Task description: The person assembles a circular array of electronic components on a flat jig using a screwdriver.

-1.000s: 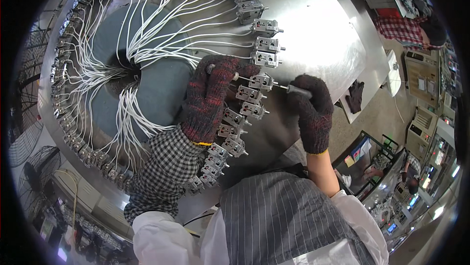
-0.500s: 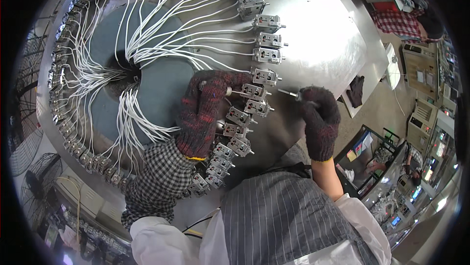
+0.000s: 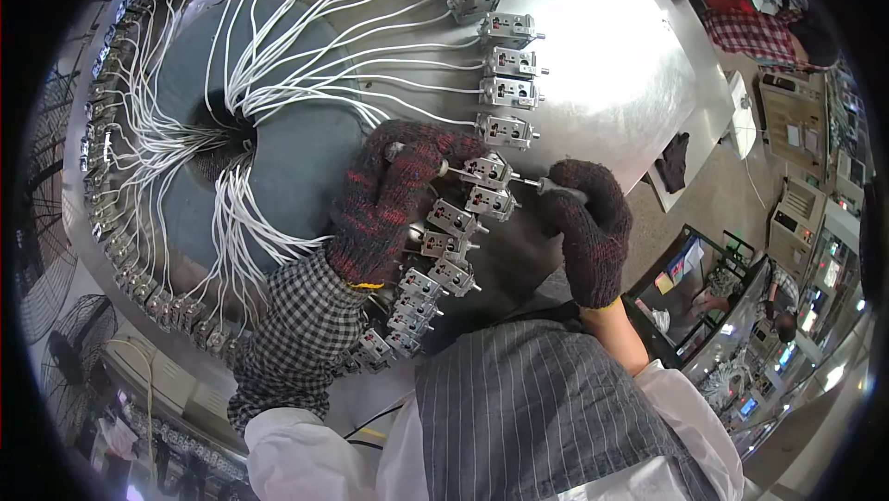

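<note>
My left hand [image 3: 384, 195], in a dark red-flecked knit glove, is closed at a small silver box-shaped metal unit [image 3: 488, 170], its fingertips against the unit's upper left side. A pale rod-like piece [image 3: 444, 168] runs from the glove to the unit; what it belongs to is hidden by the fingers. My right hand [image 3: 593, 223], gloved alike, is closed around the grey handle of a screwdriver-like tool [image 3: 562, 191]. Its thin metal shaft points left and meets the stub on the unit's right side. Just below sits another metal unit [image 3: 491, 203].
Similar metal units [image 3: 511, 91] line the rim of the metal table [image 3: 611, 66]. White cables [image 3: 278, 84] run from them to a hole in the central grey disc [image 3: 310, 154]. A dark glove [image 3: 673, 160] lies on a board at right. A person in a checked shirt [image 3: 755, 38] is farther off.
My right hand has moved slightly left, bringing the tool's shaft to the unit's stub. The row of units and cables has shifted a little upward in view; my left hand keeps its grip.
</note>
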{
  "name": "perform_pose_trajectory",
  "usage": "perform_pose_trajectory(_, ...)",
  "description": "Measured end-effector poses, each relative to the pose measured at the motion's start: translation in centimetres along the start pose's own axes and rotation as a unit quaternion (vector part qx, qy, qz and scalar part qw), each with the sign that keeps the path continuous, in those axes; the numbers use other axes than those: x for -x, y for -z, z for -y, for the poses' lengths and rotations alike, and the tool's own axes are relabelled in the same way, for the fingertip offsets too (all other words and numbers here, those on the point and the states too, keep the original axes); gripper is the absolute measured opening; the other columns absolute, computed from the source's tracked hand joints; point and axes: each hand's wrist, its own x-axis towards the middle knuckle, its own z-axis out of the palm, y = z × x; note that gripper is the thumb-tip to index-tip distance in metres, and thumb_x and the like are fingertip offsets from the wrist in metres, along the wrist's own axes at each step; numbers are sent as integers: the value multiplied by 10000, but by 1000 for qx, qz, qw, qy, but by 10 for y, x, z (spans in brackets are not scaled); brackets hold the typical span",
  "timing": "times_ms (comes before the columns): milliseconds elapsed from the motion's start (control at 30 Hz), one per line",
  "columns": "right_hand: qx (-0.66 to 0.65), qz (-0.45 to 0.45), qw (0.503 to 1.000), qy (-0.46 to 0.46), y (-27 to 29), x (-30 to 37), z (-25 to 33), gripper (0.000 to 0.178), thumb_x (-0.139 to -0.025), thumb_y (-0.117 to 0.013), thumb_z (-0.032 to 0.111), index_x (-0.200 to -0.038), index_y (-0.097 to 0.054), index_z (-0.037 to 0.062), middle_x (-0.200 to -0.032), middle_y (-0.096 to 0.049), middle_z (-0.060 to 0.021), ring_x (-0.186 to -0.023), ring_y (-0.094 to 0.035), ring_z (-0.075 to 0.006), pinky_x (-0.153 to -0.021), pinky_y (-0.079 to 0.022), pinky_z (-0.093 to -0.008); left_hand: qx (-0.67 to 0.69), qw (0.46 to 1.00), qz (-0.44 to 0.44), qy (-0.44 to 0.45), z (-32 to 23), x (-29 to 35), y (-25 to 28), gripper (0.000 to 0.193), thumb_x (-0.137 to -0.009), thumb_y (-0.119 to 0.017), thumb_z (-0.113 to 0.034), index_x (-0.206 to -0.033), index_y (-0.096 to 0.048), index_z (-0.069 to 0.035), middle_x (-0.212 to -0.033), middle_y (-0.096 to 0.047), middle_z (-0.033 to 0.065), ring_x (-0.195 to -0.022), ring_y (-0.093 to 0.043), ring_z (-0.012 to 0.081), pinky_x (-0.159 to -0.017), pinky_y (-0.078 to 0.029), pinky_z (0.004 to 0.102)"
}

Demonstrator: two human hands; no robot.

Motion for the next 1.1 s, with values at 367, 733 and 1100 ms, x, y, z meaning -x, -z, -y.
perform_pose_trajectory(367,10,9,994,113,-1,-3,-15,290,-818,-701,31,-1089,-599,6,-1036,-613,-75,-880,-613,-155,-767,-521,-277,1,998,13,-66,22,-7,9,216,-989,-507,-198,-1096,-545,-15,-1032,-664,130,-941,-631,196,-862,-497,337)
perform_pose_trajectory(733,-31,3,998,55,-1,-2,-12,244,-836,-668,42,-1071,-608,13,-999,-623,-69,-802,-594,-124,-637,-501,-242,122,992,33,-32,18,-7,3,211,-983,-516,-175,-1106,-539,-5,-1071,-656,163,-938,-660,236,-806,-555,358)
perform_pose_trajectory(1100,7,13,998,64,-1,0,-8,249,-845,-659,41,-1085,-599,9,-1064,-598,-79,-874,-599,-152,-631,-505,-257,146,988,36,-36,19,-7,3,209,-988,-500,-165,-1108,-542,1,-1068,-656,173,-967,-655,249,-821,-557,367)
